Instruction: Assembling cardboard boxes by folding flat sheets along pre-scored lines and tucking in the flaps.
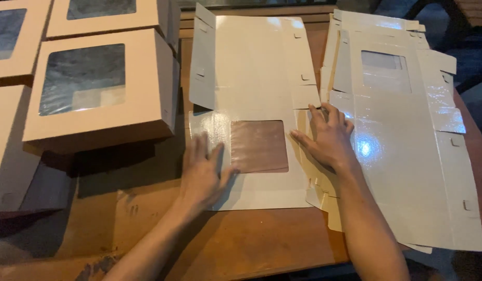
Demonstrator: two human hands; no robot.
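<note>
Head view, near to far. In the foreground a brown wooden table (251, 244) bears the work. The left hand (202, 174) lies flat, fingers spread, pressing the lower left part of an unfolded white window-box blank (251, 67), beside its clear film window (259, 147); it grasps nothing. The right hand (328, 136), likewise spread and unclenched, rests at the blank's right edge, fingertips touching a side flap (313, 96) and palm overlapping the stack of flat blanks (407, 171) just beside it. The blank lies at table centre, glossy face up, its far panel reaching toward the table's back edge. Judged from its look, it is light, thin card: stiff across the panels, ready to bend along scored creases, smooth and somewhat slippery on the coated face, with a film pane that would dent or wrinkle under pressure. It is best taken by the panel edges or flaps, clear of the window. At left, further back, stand assembled kraft window boxes (100, 88), closed.
</note>
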